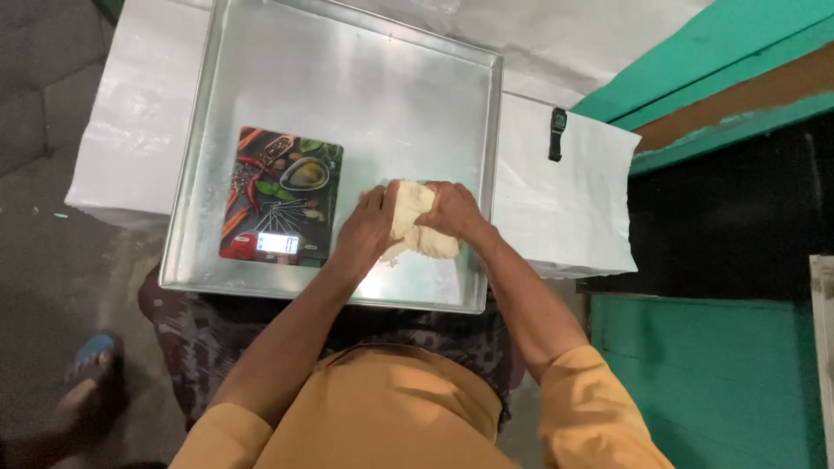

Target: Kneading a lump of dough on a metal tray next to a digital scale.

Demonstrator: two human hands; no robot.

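Kneading dough (pixel 420 224) in the tray's (pixel 408 104) near right corner, beside the scale (pixel 282 195), left hand (pixel 369 227) and right hand (pixel 452 211) both clasped around it. Best pressed evenly from both sides, kept off the rim.

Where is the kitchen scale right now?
In the head view, the kitchen scale lies flat in the metal tray, left of the dough that both hands press.
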